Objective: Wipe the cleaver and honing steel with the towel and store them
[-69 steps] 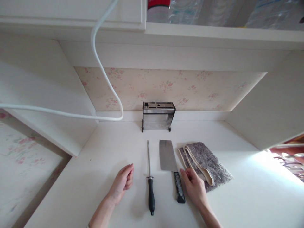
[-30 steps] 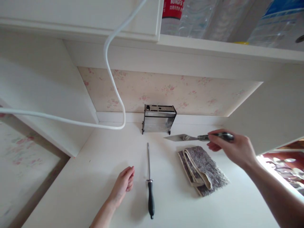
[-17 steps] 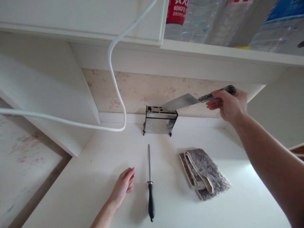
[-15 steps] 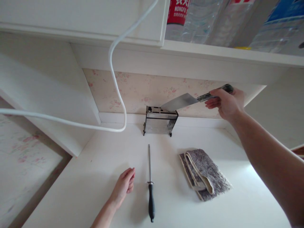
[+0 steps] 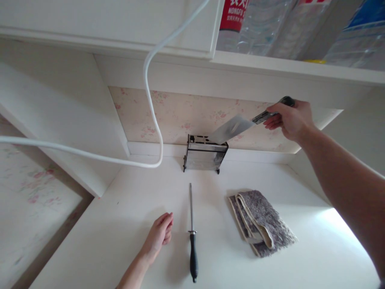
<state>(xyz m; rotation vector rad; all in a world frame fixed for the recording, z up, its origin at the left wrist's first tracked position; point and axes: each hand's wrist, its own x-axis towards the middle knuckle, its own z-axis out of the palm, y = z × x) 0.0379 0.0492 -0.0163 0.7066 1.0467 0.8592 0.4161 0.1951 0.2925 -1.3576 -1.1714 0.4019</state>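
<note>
My right hand [image 5: 294, 120] is closed around the dark handle of a kitchen knife [image 5: 233, 128] with a broad metal blade. The blade slants down to the left, its lower end at the slotted top of a knife holder [image 5: 206, 158] against the back wall; how far it reaches into a slot I cannot tell. My left hand [image 5: 161, 230] rests closed on the white tabletop [image 5: 120, 241], with nothing visible in it. To its right lies a honing steel [image 5: 193, 249], black handle toward me and rod pointing at the holder.
A folded grey-brown cloth [image 5: 261, 222] lies right of the steel. A white cable [image 5: 150, 92] hangs in a loop across the left side. Overhead, a shelf [image 5: 270, 66] carries several plastic bottles [image 5: 261, 28]. A white panel [image 5: 60, 104] stands on the left.
My right hand has risen slightly, so the knife slants more steeply, its lower end still at the holder's top. The whole view has shifted slightly. My left hand stays closed in place.
</note>
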